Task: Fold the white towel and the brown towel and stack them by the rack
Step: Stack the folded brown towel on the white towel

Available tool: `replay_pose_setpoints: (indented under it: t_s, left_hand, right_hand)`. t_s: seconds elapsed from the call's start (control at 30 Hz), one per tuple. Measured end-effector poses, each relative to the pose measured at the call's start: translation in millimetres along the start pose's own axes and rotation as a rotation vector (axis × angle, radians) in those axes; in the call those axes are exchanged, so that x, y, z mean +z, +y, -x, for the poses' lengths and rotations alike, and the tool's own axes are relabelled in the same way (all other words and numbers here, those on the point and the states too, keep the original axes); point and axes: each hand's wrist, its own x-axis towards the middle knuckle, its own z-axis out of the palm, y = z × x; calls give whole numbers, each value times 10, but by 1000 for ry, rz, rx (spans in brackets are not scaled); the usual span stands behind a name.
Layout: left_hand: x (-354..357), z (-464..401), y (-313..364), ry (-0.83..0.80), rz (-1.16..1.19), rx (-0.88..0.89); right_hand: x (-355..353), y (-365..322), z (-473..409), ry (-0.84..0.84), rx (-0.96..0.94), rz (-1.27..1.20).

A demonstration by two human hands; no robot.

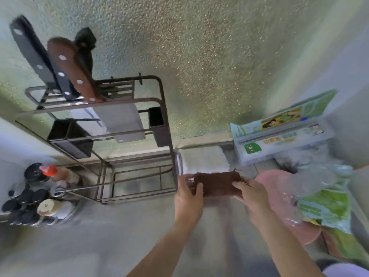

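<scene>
The brown towel (217, 182) is folded into a small flat rectangle and held level between both hands. My left hand (188, 198) grips its left end and my right hand (251, 193) grips its right end. Just beyond it the white towel (203, 159) lies folded on the counter against the wall. The dark metal rack (163, 108) stands directly to the left of the white towel. The brown towel sits at the white towel's near edge; whether they touch I cannot tell.
Knives (73, 66) stand in the rack's top. Bottles and jars (38, 194) crowd the counter's left. A cling-film box (279, 140) lies at the back right. A pink board (279, 196) and plastic bags (327, 198) lie right of my hands.
</scene>
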Motion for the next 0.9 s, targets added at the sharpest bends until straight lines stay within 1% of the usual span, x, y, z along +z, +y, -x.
replay_pose_setpoints:
  t_s: [0.03,0.1,0.17,0.23,0.3,0.37,0.43,0.53,0.6,0.63,0.7,0.77,0.9]
  left_hand:
    - [87,-70,167,40,-53,115]
    - [237,-285,383,123,-156,274]
    - [332,-525,472,192,-271,336]
    - [383,-734,458,218,-369,326]
    - [414,-852,383,206,-457,261]
    - [442,-913,254,163,-538,174]
    - [462,-906,121,121,-640,153]
    - [496,-897,-2,124,-823,276]
    - [506,-927,-31,124,-895,384]
    - [509,-959,-49,113,-909,447]
    - [528,-1026,-103,77,-933,523]
    - [557,-1060,-194,46,-958,491]
    - [602,-1041,-376,16,-1007,444]
  right_hand:
    - [35,-157,-131,0,-36,20]
    - [145,-397,-377,9,-124,80]
    - [294,-501,-605,6,-206,218]
    - [454,-536,-726,14,-275,315]
    - [568,-492,-817,12,-352,391]
    - [618,-395,-883,-36,-372,491]
    - [615,-260,-922,-65,-372,614]
    - [601,-117,-949,-8,-454,770]
    - [616,-60,-959,41,-626,891]
    - [634,-39,-973,36,-726,945]
    - [670,-17,-969,-42,-875,1058]
    - [696,57,-1002,-145,-914,1167]
    - [699,343,-1184,-277,-862,1383]
